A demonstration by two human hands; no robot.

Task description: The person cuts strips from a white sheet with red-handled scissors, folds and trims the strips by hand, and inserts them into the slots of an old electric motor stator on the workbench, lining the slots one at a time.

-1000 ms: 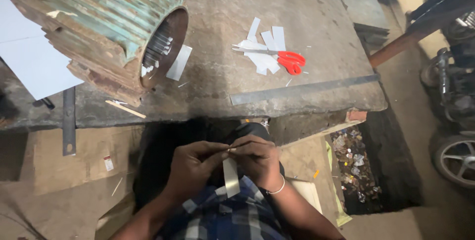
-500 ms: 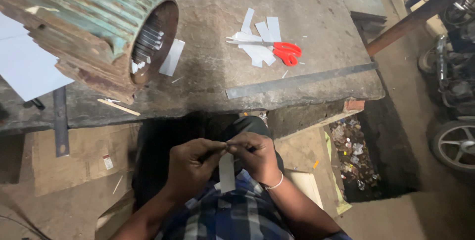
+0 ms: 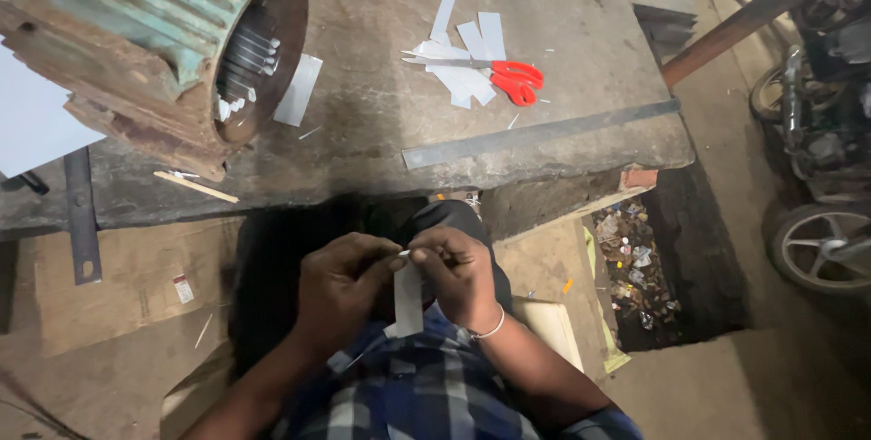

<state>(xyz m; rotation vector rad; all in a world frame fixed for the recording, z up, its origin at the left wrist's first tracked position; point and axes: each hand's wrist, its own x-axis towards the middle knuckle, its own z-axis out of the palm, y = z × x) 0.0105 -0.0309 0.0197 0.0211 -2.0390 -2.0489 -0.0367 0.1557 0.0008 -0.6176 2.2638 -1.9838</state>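
Since the earlier frames the hands have stayed together at the lap, while the strip (image 3: 408, 299) hangs straighter between them and the bench and motor have slid a little left and up in the view. The left hand (image 3: 343, 284) and right hand (image 3: 461, 275) both pinch the strip's top edge, thumbs and forefingers closed on it, fingertips nearly meeting; the pale strip hangs down from that pinch in front of the checked shirt (image 3: 426, 390). A thin bangle (image 3: 490, 328) circles the right wrist just behind the grip. Beyond the fingers, past a dark gap, runs the bench (image 3: 381, 122) with a flat metal bar (image 3: 535, 134) along its near edge. Farther out and right of the fingers lie red-handled scissors (image 3: 494, 73) on a scatter of cut strips (image 3: 467, 50). Farther out to the left sits the rusty green motor (image 3: 154, 50), open end toward the fingers, with strips sticking out of its slots and one more strip lying flat beside its mouth. A small stick (image 3: 195, 186) lies below the motor. Far right stands a motorbike (image 3: 821, 159).
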